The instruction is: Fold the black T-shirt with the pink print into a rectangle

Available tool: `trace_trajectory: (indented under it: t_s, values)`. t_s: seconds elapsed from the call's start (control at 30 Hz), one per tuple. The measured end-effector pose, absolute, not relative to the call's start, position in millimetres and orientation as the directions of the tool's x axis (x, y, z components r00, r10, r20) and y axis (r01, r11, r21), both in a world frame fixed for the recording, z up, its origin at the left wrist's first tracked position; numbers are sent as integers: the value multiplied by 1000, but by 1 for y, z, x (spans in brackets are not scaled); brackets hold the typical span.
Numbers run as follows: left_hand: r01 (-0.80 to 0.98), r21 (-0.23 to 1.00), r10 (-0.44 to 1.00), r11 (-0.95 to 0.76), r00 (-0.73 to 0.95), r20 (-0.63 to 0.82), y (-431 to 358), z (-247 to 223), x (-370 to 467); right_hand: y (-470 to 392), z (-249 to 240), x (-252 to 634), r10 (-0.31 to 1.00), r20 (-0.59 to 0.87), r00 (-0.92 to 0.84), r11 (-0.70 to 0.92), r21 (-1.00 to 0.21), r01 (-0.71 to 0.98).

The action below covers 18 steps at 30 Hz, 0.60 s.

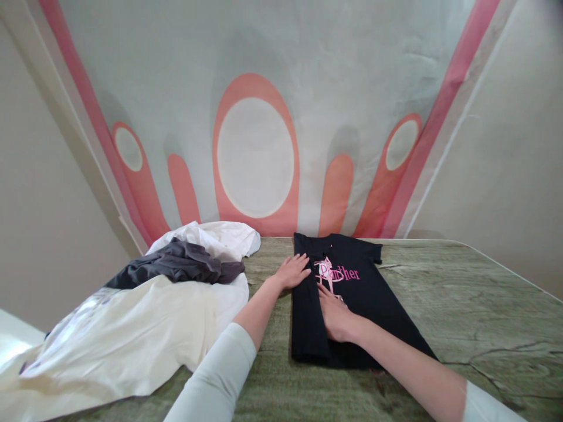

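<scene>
A black T-shirt with pink "Panther" lettering and a pink figure lies flat on the table, its neck at the far side. Its left side is folded inward over the front in a long strip, partly covering the print. My left hand rests on the upper part of that folded strip, fingers spread and flat. Lower down, my right hand lies on the shirt front against the strip's inner edge, fingers stretched toward the print. The right fingertips are partly hard to make out there.
Left of the shirt is a loose heap of clothes: a cream garment, a dark grey garment and a white one behind. Wood-patterned table extends to the right. A wall panel with pink shapes rises behind.
</scene>
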<state>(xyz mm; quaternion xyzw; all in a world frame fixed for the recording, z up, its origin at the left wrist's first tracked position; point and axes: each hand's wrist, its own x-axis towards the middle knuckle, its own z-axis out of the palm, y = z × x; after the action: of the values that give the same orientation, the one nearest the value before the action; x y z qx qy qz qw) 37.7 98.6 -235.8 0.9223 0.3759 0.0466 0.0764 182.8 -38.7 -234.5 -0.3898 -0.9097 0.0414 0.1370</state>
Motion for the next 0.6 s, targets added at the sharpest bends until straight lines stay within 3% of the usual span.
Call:
trace_trajectory:
  t_s: [0.1,0.27,0.33,0.43,0.53,0.6]
  values:
    - [682,161,697,-714,715,60,97,-237,37,-70,-214,182,699,160,-697,713,-228,663]
    - [677,143,692,-722,709,132,95,-240,38,-139,-158,185,639,-45,-768,659,-481,577]
    - [680,142,694,-720,705,144,94,-241,39,-160,-139,189,550,-103,-829,648,-574,501]
    - [682,140,696,-718,701,156,94,-241,40,-166,-126,195,523,-36,-852,618,-672,408]
    - [681,136,694,-720,702,160,93,-241,40,-135,-136,199,717,124,-685,587,-638,498]
    - [681,132,693,-720,703,156,94,-241,39,-99,-154,200,777,208,-594,588,-578,566]
